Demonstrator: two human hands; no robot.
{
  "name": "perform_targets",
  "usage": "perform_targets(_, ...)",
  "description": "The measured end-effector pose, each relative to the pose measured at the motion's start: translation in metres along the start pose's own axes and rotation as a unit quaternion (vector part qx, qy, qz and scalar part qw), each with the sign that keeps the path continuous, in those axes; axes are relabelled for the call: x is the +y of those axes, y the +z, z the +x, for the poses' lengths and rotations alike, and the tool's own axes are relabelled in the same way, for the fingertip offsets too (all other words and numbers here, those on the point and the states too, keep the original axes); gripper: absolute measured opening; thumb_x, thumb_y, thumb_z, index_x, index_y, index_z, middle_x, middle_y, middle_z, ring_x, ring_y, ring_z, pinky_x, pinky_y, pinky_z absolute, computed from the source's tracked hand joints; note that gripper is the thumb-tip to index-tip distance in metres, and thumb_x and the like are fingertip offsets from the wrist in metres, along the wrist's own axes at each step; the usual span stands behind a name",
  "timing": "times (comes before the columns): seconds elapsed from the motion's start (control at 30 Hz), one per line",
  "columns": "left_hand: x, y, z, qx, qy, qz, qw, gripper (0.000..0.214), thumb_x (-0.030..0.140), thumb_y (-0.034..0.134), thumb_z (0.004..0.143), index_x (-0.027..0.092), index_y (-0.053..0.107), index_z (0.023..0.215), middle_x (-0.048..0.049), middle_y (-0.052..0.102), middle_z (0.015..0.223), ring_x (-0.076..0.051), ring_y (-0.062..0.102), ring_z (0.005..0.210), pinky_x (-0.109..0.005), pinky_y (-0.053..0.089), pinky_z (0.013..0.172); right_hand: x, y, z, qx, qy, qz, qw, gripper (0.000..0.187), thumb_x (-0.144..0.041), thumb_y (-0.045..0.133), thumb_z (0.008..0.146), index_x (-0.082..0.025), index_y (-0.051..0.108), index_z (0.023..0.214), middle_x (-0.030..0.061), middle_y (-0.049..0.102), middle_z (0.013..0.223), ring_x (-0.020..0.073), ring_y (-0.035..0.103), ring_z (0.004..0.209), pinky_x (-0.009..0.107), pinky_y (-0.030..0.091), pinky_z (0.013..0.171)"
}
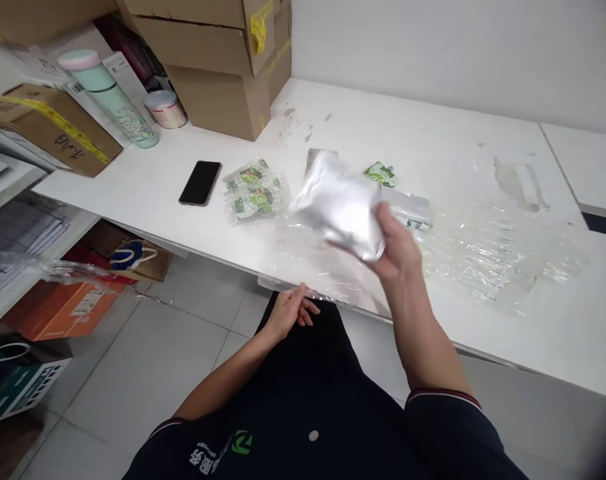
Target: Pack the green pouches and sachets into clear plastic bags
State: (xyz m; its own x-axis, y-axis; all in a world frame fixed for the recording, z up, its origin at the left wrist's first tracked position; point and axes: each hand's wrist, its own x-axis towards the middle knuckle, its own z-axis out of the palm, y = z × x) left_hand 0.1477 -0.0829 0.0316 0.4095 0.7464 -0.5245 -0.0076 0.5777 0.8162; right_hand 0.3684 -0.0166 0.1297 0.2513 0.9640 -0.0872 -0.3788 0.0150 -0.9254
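My right hand (395,250) is raised over the white table (433,147) and grips a crumpled silver foil pouch (340,207) by its lower right corner. My left hand (289,310) rests low by the table's front edge, fingers loosely curled, touching the edge of a clear plastic sheet (483,253) that hangs over it. Two clear packets with green printed items (253,190) lie just left of the pouch. A small green packet (381,174) and another silver pouch (413,210) lie behind my right hand.
A black phone (201,182) lies face down left of the packets. Cardboard boxes (223,60), a mint-green bottle (113,97) and a small jar (166,109) stand at the table's back left. Shelving with boxes (47,123) is on the left; more boxes sit on the floor.
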Motion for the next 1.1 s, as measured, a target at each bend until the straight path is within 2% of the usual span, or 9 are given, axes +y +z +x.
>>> perform_targets(0.1, -0.018, 0.007, 0.009, -0.029, 0.024, 0.052, 0.998, 0.058, 0.064, 0.044, 0.087, 0.01, 0.066, 0.091, -0.0078, 0.07, 0.07, -0.009, 0.057, 0.041, -0.019, 0.035, 0.038, 0.026, 0.009, -0.036, -0.098, 0.164, -0.008, 0.982, 0.045, -0.059, 0.061, 0.083, -0.02, 0.062, 0.106, 0.0088, 0.067, 0.088, 0.0253, 0.066, 0.089, 0.039, 0.059, 0.07)
perform_targets(0.23, -0.035, 0.011, 0.018, -0.042, 0.041, 0.091, 0.994, 0.053, 0.057, 0.04, 0.089, 0.012, 0.065, 0.08, -0.0067, 0.07, 0.071, -0.007, 0.055, 0.042, -0.019, 0.036, 0.042, 0.066, 0.007, -0.053, -0.119, 0.321, -0.003, 0.939, 0.04, -0.052, 0.069, 0.077, -0.016, 0.063, 0.094, 0.0082, 0.067, 0.079, 0.0219, 0.065, 0.076, 0.034, 0.057, 0.065)
perform_targets(0.33, -0.038, 0.014, 0.017, -0.034, 0.039, 0.074, 0.996, 0.054, 0.057, 0.039, 0.09, 0.011, 0.066, 0.095, -0.0037, 0.066, 0.062, -0.009, 0.054, 0.039, -0.019, 0.033, 0.04, 0.071, -0.003, -0.039, -0.138, 0.303, -0.025, 0.943, 0.045, -0.054, 0.067, 0.079, -0.017, 0.066, 0.103, 0.0077, 0.069, 0.082, 0.0207, 0.064, 0.077, 0.032, 0.056, 0.066)
perform_targets(0.47, -0.034, 0.019, 0.011, -0.027, 0.043, 0.065, 0.997, 0.065, 0.066, 0.036, 0.09, 0.009, 0.066, 0.094, -0.0047, 0.065, 0.059, -0.01, 0.054, 0.038, -0.019, 0.032, 0.038, 0.053, -0.012, 0.005, -0.166, 0.204, -0.119, 0.957, 0.064, -0.056, 0.065, 0.079, -0.022, 0.055, 0.133, 0.0042, 0.07, 0.089, 0.0193, 0.064, 0.077, 0.032, 0.055, 0.068)
perform_targets(0.63, -0.033, 0.03, 0.01, -0.055, 0.04, 0.064, 0.996, 0.067, 0.067, 0.034, 0.091, 0.009, 0.067, 0.1, -0.0051, 0.067, 0.061, -0.009, 0.055, 0.039, -0.019, 0.034, 0.04, 0.02, -0.014, 0.065, -0.087, 0.003, -0.202, 0.976, 0.07, -0.071, 0.042, 0.085, -0.029, 0.047, 0.141, 0.0071, 0.067, 0.113, 0.0246, 0.064, 0.101, 0.04, 0.054, 0.079)
perform_targets(0.73, -0.034, 0.037, 0.014, -0.076, 0.026, 0.05, 0.996, 0.069, 0.069, 0.034, 0.09, 0.01, 0.068, 0.099, -0.0053, 0.067, 0.062, -0.01, 0.057, 0.04, -0.019, 0.036, 0.04, 0.004, -0.012, 0.074, -0.052, -0.059, -0.179, 0.981, 0.068, -0.074, 0.032, 0.088, -0.029, 0.05, 0.136, 0.0088, 0.066, 0.116, 0.0259, 0.061, 0.108, 0.043, 0.053, 0.081)
perform_targets(0.83, -0.032, 0.038, 0.016, -0.09, 0.017, 0.044, 0.995, 0.064, 0.068, 0.042, 0.088, 0.011, 0.068, 0.098, -0.0048, 0.067, 0.065, -0.01, 0.058, 0.043, -0.019, 0.038, 0.042, 0.003, -0.01, 0.053, -0.053, -0.026, -0.172, 0.983, 0.065, -0.076, 0.041, 0.083, -0.029, 0.057, 0.125, 0.0085, 0.069, 0.107, 0.0268, 0.063, 0.104, 0.042, 0.055, 0.077)
perform_targets(0.93, -0.032, 0.028, 0.009, -0.082, 0.035, 0.052, 0.995, 0.054, 0.062, 0.058, 0.082, 0.012, 0.066, 0.103, -0.0036, 0.068, 0.07, -0.01, 0.06, 0.048, -0.019, 0.041, 0.045, 0.023, -0.011, 0.018, -0.083, 0.094, -0.172, 0.977, 0.055, -0.072, 0.059, 0.076, -0.026, 0.064, 0.105, 0.0074, 0.07, 0.092, 0.0255, 0.066, 0.091, 0.037, 0.057, 0.069)
perform_targets(1.1, -0.053, -0.004, -0.013, 0.026, 0.096, 0.124, 0.987, 0.041, 0.049, 0.07, 0.078, 0.016, 0.064, 0.1, -0.0012, 0.066, 0.073, -0.011, 0.061, 0.059, -0.024, 0.049, 0.057, 0.065, -0.018, -0.014, -0.111, 0.237, -0.12, 0.957, 0.043, -0.062, 0.071, 0.072, -0.022, 0.063, 0.086, 0.0029, 0.068, 0.076, 0.0174, 0.063, 0.07, 0.029, 0.055, 0.06)
